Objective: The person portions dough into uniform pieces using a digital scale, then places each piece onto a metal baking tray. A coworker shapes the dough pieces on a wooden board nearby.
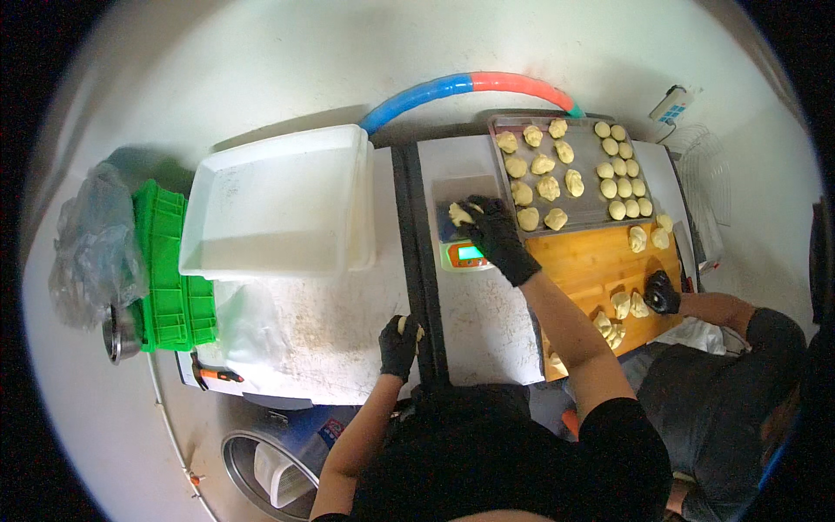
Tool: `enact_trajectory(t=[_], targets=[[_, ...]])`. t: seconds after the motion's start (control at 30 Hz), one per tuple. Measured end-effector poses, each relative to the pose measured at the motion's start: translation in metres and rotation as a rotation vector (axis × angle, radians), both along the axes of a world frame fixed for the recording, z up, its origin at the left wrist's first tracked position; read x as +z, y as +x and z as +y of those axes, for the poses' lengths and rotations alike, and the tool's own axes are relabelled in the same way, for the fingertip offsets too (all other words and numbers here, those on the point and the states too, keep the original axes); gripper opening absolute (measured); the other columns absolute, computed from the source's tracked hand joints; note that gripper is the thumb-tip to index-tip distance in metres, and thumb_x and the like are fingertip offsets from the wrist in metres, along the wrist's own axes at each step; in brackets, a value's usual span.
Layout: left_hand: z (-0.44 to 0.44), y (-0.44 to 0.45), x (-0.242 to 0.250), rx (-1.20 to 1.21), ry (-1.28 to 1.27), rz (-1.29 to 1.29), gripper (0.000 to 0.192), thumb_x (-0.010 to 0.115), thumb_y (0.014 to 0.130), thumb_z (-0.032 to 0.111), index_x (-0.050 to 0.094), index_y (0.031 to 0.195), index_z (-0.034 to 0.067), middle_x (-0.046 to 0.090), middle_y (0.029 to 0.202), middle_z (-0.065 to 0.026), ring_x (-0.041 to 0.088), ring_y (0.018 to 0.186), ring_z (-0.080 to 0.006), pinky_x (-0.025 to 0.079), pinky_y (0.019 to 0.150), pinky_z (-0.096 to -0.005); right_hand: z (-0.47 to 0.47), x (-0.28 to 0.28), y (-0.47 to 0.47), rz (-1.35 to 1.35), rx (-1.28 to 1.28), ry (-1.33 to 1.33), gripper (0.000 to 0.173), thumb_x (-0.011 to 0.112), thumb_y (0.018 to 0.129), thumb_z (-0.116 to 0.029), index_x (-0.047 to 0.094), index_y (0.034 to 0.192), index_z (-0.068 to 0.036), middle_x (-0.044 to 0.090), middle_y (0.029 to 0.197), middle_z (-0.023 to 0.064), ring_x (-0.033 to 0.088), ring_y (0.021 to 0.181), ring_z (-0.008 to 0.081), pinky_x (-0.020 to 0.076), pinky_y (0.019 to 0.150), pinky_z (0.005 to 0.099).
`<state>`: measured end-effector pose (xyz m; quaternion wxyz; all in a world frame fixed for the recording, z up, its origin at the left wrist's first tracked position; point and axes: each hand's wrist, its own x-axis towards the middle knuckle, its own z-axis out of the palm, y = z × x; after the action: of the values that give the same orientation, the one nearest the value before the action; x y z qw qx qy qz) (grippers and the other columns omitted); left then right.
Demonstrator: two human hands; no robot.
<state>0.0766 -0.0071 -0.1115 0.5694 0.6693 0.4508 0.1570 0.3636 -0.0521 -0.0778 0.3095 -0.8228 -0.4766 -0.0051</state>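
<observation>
My right hand [492, 228], in a black glove, has its fingers on a piece of pale dough [460, 214] over the platform of a digital kitchen scale [467, 256] with a lit display. My left hand [399, 346], also black-gloved, holds a smaller piece of dough [409, 327] near the dark strip between the two table tops. Right of the scale, a metal baking tray [587, 212] carries rough dough lumps [548, 188] on its left and smooth dough balls [624, 188] on its right. More dough pieces [620, 305] lie on a wooden board [574, 261] below the tray.
At the right, a co-worker's gloved hand [662, 292] rests by the board's dough. Stacked white plastic bins [274, 261] and green crates [163, 261] stand left. A claw hammer [218, 374] lies at the front left edge. A power strip [672, 104] is on the wall.
</observation>
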Motion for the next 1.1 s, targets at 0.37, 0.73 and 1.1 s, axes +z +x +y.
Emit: enact_trajectory(t=[0.37,0.73,1.1], targets=[[-0.002,-0.003,0.024,-0.011,-0.118,-0.001,0.032,0.055,0.092,0.032,0.057,0.074,0.005,0.057,0.06,-0.0041,0.052,0.049,-0.0125,0.041,0.045,-0.0284,0.006,-0.032,0.048,-0.032,-0.132,-0.017,0.069,0.062,0.076,-0.016,0.035,0.139,-0.01,0.045,0.134,0.0166,0.042,0.12,0.035,0.0337,0.099,0.0456],[0.004,-0.003,0.015,-0.332,0.146,-0.129,0.023,0.053,0.09,0.024,0.059,0.082,0.003,0.06,0.065,-0.0054,0.058,0.058,-0.0166,0.047,0.054,-0.029,-0.05,0.042,-0.052,0.329,0.432,-0.087,0.046,0.067,0.082,-0.026,0.054,0.119,-0.003,0.057,0.117,0.0188,0.054,0.11,0.033,0.0437,0.093,0.0409],[-0.006,0.003,0.046,-0.581,-0.101,0.149,0.026,0.066,0.082,0.024,0.064,0.101,0.005,0.067,0.077,-0.0137,0.064,0.067,-0.0215,0.05,0.062,-0.034,-0.071,0.018,-0.121,0.261,0.805,-0.257,0.023,0.051,0.09,-0.022,0.057,0.106,-0.007,0.061,0.082,0.0141,0.059,0.077,0.033,0.0475,0.072,0.0422]])
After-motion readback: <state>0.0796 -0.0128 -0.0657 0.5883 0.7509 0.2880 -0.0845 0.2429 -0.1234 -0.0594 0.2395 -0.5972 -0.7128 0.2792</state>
